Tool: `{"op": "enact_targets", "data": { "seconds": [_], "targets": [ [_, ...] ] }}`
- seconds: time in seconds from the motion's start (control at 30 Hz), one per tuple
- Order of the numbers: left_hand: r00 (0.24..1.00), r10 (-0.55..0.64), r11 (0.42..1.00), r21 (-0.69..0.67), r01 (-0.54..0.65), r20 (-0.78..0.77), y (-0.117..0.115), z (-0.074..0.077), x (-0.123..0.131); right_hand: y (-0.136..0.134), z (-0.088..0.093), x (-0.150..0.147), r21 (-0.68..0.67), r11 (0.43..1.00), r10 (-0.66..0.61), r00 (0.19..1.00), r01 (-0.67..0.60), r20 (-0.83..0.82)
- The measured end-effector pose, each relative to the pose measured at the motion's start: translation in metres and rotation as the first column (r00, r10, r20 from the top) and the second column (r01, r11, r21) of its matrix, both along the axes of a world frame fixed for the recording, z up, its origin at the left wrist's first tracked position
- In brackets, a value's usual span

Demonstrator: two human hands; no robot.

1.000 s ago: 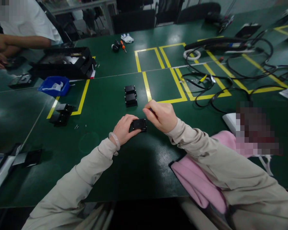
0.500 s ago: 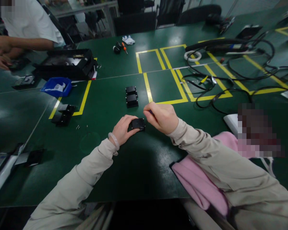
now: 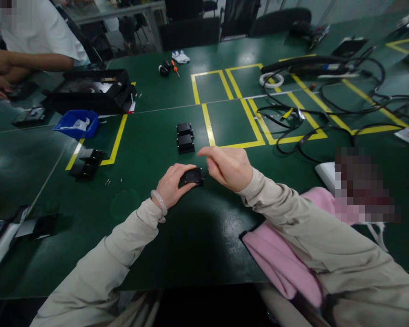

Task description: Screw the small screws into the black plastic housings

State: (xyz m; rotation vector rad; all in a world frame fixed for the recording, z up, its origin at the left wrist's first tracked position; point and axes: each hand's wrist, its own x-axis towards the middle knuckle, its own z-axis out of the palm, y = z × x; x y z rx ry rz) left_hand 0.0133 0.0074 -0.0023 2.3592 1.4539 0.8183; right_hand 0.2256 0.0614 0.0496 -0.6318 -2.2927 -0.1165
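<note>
My left hand [image 3: 172,184], with a pale bracelet at the wrist, grips a small black box-shaped part [image 3: 193,176] on the table between thumb and fingers. Small bright pins or screws show at the part's right corners. Just to the right of it, slightly raised, is my right hand [image 3: 230,167]. Its index finger points left while the other fingers stay curled; whatever they hold, if anything, is hidden. Beyond my hands stand two similar black parts [image 3: 185,137], one behind the other. A few tiny screws [image 3: 108,181] lie to the left.
More black parts [image 3: 86,164] and a blue bin [image 3: 77,124] are at left, before a black tray [image 3: 88,93]. A co-worker's arm [image 3: 37,61] reaches in there. Black cables [image 3: 303,111] sprawl at right. Pink cloth [image 3: 282,259] lies under my right forearm. An orange-handled screwdriver [image 3: 175,68] lies far back.
My right index finger has stretched out to the left from a closed fist. My left hand keeps its grip on the black part. The whole view has shifted slightly.
</note>
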Motion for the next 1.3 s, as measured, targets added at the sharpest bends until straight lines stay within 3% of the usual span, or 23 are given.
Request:
{"op": "enact_targets", "data": {
  "seconds": [0.3, 0.67, 0.9, 1.3],
  "targets": [
    [1.0, 0.005, 1.0, -0.007, -0.005, 0.01, 0.0007, -0.0002, -0.0005, 0.0033, 0.0005, 0.0015, 0.031, 0.996, -0.081, 0.997, 0.081, 0.016],
    [0.999, -0.014, 1.0, 0.02, 0.013, 0.029, 0.002, -0.0034, -0.0022, 0.0023, 0.0009, 0.0028, -0.07, 0.996, -0.055, 0.998, 0.057, 0.041],
    [1.0, -0.005, 0.999, 0.032, 0.004, 0.019, 0.0015, -0.0022, -0.0012, 0.0014, -0.0001, -0.0002, -0.034, 0.998, -0.061, 0.998, 0.06, -0.002],
    [1.0, 0.001, 1.0, 0.006, -0.001, 0.03, 0.0015, -0.0022, -0.0017, 0.0017, 0.0007, 0.0019, -0.09, 0.995, -0.041, 0.999, 0.042, 0.006]
  ]
}}
